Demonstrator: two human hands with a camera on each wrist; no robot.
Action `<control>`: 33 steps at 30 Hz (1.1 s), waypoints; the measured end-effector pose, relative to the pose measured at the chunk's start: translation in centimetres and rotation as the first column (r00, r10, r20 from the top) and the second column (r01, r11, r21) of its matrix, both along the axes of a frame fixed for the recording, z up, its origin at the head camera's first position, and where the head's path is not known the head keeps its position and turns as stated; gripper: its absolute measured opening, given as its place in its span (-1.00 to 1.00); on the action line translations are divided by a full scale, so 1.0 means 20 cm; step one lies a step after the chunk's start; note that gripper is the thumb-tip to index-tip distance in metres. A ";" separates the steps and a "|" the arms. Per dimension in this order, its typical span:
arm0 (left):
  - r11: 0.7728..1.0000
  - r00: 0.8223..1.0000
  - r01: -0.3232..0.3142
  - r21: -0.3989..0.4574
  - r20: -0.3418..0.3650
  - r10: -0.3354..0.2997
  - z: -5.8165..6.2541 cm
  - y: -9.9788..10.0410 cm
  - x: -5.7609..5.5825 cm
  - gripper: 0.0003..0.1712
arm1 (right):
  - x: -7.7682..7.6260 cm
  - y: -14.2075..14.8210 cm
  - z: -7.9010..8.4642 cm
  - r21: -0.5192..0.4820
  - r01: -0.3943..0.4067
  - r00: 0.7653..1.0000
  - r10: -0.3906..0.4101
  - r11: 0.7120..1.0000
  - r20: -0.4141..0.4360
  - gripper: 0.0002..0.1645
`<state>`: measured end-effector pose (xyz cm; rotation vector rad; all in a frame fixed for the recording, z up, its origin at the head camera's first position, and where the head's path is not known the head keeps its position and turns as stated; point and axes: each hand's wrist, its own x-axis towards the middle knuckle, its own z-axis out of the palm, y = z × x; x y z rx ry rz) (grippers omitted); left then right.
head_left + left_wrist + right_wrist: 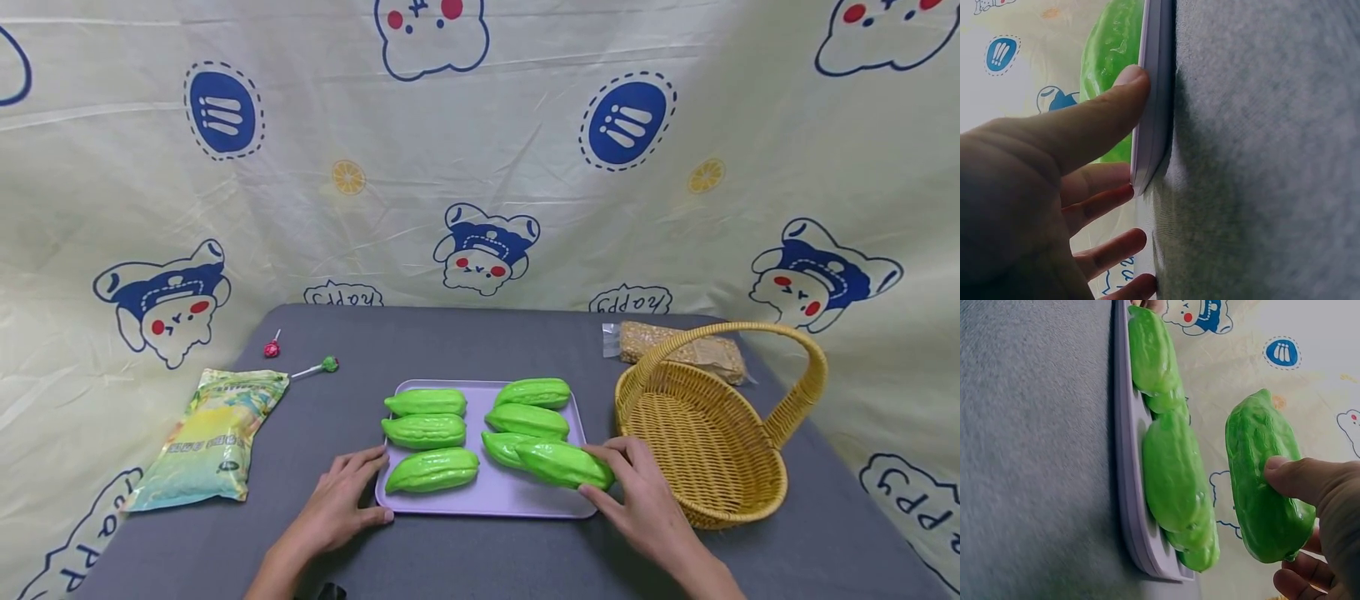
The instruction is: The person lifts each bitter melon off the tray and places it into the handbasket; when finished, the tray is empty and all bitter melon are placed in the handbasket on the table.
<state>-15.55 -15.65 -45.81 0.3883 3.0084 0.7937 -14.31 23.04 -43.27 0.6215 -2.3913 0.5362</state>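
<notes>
Pinching 1 green gourd (561, 464) between thumb and fingers, the right hand (643, 492) holds it above the tray (498, 500). The left hand (341, 500), fingers spread, touches the tray's left edge.

the left hand (341, 500) and right hand (641, 500) are bare, with slim fingers (1110, 253) and short thumbnails (1277, 462); both forearms (281, 571) are bare.
</notes>
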 end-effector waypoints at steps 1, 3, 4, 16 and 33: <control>1.000 1.000 0.000 0.004 0.000 0.000 0.00 0.00 0.00 -0.15 | 0.00 0.01 0.01 -0.001 0.006 1.000 -0.006 1.000 0.000 -0.35; 1.000 1.000 0.001 0.010 0.000 -0.001 0.00 0.00 0.00 -0.16 | 0.01 0.03 0.02 -0.003 0.013 1.000 -0.013 1.000 -0.001 -0.34; 1.000 1.000 0.001 0.012 -0.002 -0.001 0.00 0.00 0.00 -0.17 | 0.01 0.04 0.02 -0.004 0.014 1.000 -0.014 1.000 -0.004 -0.33; 0.998 1.000 0.009 0.066 -0.020 -0.007 -0.01 -0.01 0.01 -0.22 | 0.01 0.18 0.11 -0.011 0.038 0.998 -0.038 0.999 -0.044 -0.28; 0.976 1.000 -0.005 0.217 0.004 0.005 -0.03 0.00 0.01 -0.22 | 0.01 0.38 0.19 0.033 0.102 0.994 -0.101 0.994 -0.040 -0.31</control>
